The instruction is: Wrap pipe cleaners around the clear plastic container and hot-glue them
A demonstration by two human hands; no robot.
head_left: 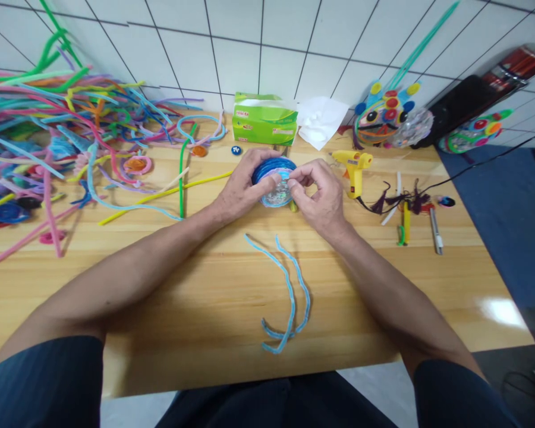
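Observation:
A round craft piece (277, 193), clear in the middle with a blue rim and light blue and pink trim, is held up over the table. My left hand (249, 181) is closed around its left side, the thumb lying across its front. At its right edge my right hand (317, 193) has thumb and forefinger pinched together; whatever is between those fingertips is too small to make out. Two bent light blue pipe cleaners (289, 291) lie on the table between my forearms.
Many coloured pipe cleaners (102, 119) are heaped at the left. Behind my hands stand a green tissue pack (264, 123) and a crumpled white tissue (320, 122). Right of them are a yellow glue gun (353, 169) with a cord, a utility knife (436, 230) and decorated crafts (383, 119).

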